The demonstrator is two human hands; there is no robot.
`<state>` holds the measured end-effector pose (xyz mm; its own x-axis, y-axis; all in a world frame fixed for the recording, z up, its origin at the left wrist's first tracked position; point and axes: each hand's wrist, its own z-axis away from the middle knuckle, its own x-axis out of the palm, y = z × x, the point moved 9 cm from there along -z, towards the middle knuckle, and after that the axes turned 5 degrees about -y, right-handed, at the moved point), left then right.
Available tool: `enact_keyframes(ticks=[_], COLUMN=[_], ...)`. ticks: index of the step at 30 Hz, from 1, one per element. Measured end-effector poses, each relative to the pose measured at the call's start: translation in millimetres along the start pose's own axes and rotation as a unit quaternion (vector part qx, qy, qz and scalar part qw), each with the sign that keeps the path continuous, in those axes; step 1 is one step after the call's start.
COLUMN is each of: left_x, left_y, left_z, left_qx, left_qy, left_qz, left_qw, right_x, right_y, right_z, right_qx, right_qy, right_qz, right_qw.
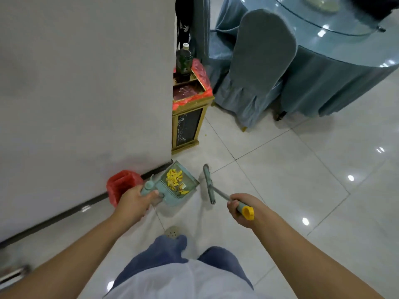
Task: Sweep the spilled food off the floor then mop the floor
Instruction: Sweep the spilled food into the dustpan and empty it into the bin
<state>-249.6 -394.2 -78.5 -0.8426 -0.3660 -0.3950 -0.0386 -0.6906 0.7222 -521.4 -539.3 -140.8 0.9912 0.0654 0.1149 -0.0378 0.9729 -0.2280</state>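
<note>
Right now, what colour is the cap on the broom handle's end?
The cap is yellow, clearest in the head view.

The dustpan (pixel 179 187) on the floor (pixel 280 180) holds the food (pixel 174 180). The broom (pixel 208 183) stands at its 3 o'clock, a bin (pixel 121 184) at 9 against the wall (pixel 86 83), a cabinet (pixel 190 121) at 12 with a bottle (pixel 184 59) on it, a chair (pixel 257 67) at 1.

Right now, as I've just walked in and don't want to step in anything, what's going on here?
A person is cleaning up spilled food. Their left hand grips the handle of a dustpan low by the wall, with yellow food pieces in it. Their right hand grips the broom, its head just right of the dustpan. The floor nearby looks mostly swept.
</note>
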Motion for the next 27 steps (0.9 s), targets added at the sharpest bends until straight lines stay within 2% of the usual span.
enact_keyframes(ticks=[8,14,21,27], left_x=[9,33,47,62], left_y=[-3,-27,-33,-35], left_z=[88,206,329,356], left_qx=[-0.034,-0.065,-0.094,-0.109], left_qy=[0.123,0.253,0.363,0.376], left_qz=[0.031,0.086,0.041,-0.069], left_qw=[0.991,0.961,0.926,0.918], right_x=[-8,-48,-78,-90], right_y=[-39,-40,-20,10], right_z=[-8,2,23,38], right_qx=[0.01,0.032,0.036,0.052], right_qy=[-0.061,-0.079,-0.104,-0.118], right_qz=[0.092,0.187,0.247,0.266], right_qw=[0.994,0.979,0.963,0.956])
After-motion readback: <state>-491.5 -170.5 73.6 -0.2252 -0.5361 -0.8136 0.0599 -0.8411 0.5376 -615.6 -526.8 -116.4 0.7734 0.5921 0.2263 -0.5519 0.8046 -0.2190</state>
